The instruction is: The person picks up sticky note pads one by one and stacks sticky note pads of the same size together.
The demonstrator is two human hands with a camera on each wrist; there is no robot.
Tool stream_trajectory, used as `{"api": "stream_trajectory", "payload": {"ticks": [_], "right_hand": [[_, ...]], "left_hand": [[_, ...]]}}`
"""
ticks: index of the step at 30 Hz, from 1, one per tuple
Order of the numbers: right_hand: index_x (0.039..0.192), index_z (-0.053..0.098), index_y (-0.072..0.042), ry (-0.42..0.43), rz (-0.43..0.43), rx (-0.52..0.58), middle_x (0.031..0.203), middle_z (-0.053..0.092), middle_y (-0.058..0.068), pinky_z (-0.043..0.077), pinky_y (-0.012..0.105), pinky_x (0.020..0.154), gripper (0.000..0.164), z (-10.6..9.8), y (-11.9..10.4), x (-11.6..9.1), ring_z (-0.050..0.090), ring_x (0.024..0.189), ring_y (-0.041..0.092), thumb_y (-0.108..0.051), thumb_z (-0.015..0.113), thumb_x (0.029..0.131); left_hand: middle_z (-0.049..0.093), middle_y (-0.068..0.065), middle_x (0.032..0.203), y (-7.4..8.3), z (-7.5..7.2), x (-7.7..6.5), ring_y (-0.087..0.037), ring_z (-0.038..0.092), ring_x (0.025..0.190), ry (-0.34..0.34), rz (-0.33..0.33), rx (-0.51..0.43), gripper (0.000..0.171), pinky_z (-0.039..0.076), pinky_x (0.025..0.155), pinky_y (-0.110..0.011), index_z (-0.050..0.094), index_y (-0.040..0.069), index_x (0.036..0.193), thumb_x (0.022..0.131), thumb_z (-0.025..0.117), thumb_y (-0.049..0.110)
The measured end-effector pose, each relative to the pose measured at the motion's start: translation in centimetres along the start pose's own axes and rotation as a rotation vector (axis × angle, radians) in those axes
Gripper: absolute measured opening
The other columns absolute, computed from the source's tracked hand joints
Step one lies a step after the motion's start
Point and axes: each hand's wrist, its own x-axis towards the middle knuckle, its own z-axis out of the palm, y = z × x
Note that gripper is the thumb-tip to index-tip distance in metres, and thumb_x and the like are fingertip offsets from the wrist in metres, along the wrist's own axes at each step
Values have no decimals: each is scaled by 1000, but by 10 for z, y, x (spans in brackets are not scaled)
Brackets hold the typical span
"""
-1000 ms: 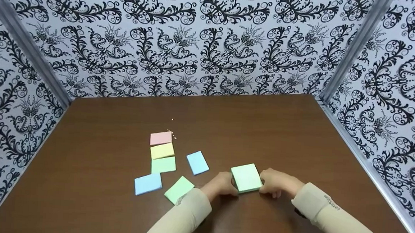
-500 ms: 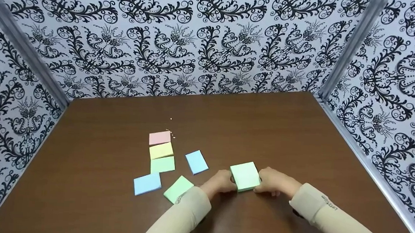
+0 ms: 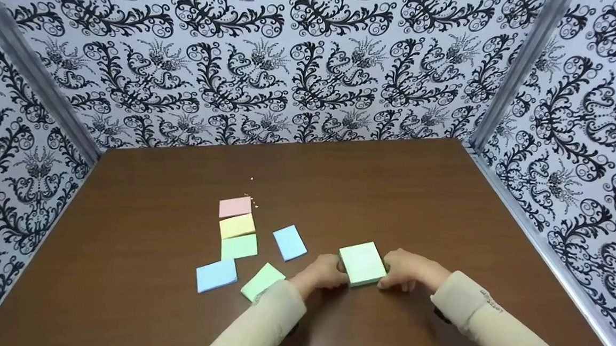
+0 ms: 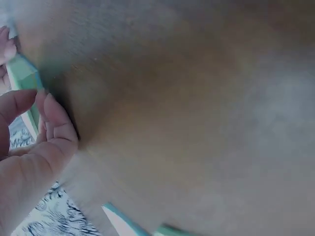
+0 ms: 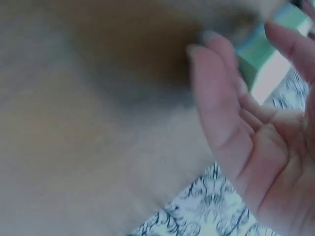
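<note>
Gripping green-topped stack [image 3: 362, 264] from both sides with left hand [image 3: 327, 271] and right hand [image 3: 405, 270], lower right of centre. Can't tell if lifted off bench [image 3: 392, 199]. Could skew or splay if squeezed unevenly; could drag slanted green pad [image 3: 263, 281] with left sleeve [image 3: 272, 312] if swung left. Farther out, left of centre, see pink pad [image 3: 235, 207], yellow pad [image 3: 237, 226], 2nd green pad [image 3: 239, 247] in 1 column, plus 2 blue pads [image 3: 289, 243]. See no containers.

A booth-like workspace: a brown table [image 3: 392, 189] stands enclosed by walls [image 3: 315, 61] of black-and-white scroll-patterned covering, with metal strips [image 3: 518, 73] at the corners.
</note>
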Motion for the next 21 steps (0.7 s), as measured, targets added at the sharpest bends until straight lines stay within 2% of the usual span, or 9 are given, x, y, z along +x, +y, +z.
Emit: {"api": "stream_trajectory", "payload": {"ticks": [2, 4, 6, 8, 12, 14, 17, 19, 21], "right_hand": [[80, 57, -4, 42, -57, 24, 71, 56, 8, 46, 32, 51, 20, -8, 7, -4, 55, 54, 18, -18, 71, 77], [90, 59, 2, 153, -143, 21, 83, 60, 13, 48, 37, 61, 24, -16, 17, -6, 58, 68, 23, -16, 69, 78], [104, 58, 7, 306, -233, 10, 99, 60, 21, 46, 45, 76, 34, -23, 28, -8, 58, 87, 33, -16, 66, 80], [117, 52, 10, 459, -300, -21, 116, 54, 27, 37, 52, 93, 46, -30, 39, -7, 50, 109, 41, -20, 63, 84], [128, 45, 8, 688, -363, -66, 133, 41, 28, 18, 56, 105, 55, -40, 53, -3, 29, 128, 45, -24, 62, 86], [130, 44, 5, 767, -370, -102, 137, 37, 26, 13, 57, 106, 58, -43, 58, 1, 23, 131, 45, -27, 63, 85], [132, 45, 1, 821, -346, -143, 141, 33, 24, 6, 59, 106, 61, -45, 63, 7, 17, 132, 46, -34, 62, 84], [133, 44, -2, 818, -303, -150, 143, 29, 23, 3, 61, 105, 64, -45, 68, 11, 13, 133, 47, -40, 61, 84], [134, 43, -4, 797, -255, -145, 145, 25, 23, 1, 62, 105, 66, -45, 72, 15, 10, 134, 48, -44, 59, 84]], "left_hand": [[45, 4, 49, -9, -5, -7, -8, 41, 46, 12, 34, -65, 30, 35, 45, -22, 45, 8, 55, 82, 57, 9], [52, 2, 57, -18, -15, -17, -8, 47, 51, 76, 92, -101, 16, 39, 50, -23, 52, 4, 68, 82, 57, 8], [58, -3, 70, -29, -28, -29, -12, 54, 60, 190, 178, -103, 7, 44, 56, -26, 55, 0, 85, 82, 58, 6], [60, -10, 85, -40, -45, -41, -19, 58, 73, 333, 252, -79, 23, 47, 64, -30, 52, -3, 103, 82, 58, 4], [56, -20, 104, -66, -84, -63, -30, 56, 93, 590, 332, 64, 33, 46, 79, -40, 50, -6, 113, 81, 59, 0], [53, -22, 111, -81, -105, -74, -35, 52, 101, 707, 325, 206, 40, 41, 85, -47, 49, -6, 116, 79, 63, 3], [47, -25, 123, -107, -133, -87, -42, 44, 113, 847, 248, 416, 54, 34, 91, -56, 46, -6, 121, 77, 69, 14], [38, -25, 132, -121, -146, -97, -46, 35, 120, 863, 140, 485, 63, 27, 93, -61, 41, -4, 128, 78, 69, 24], [28, -26, 140, -135, -156, -104, -49, 23, 127, 845, 41, 507, 72, 18, 96, -66, 35, -2, 134, 80, 66, 33]]}}
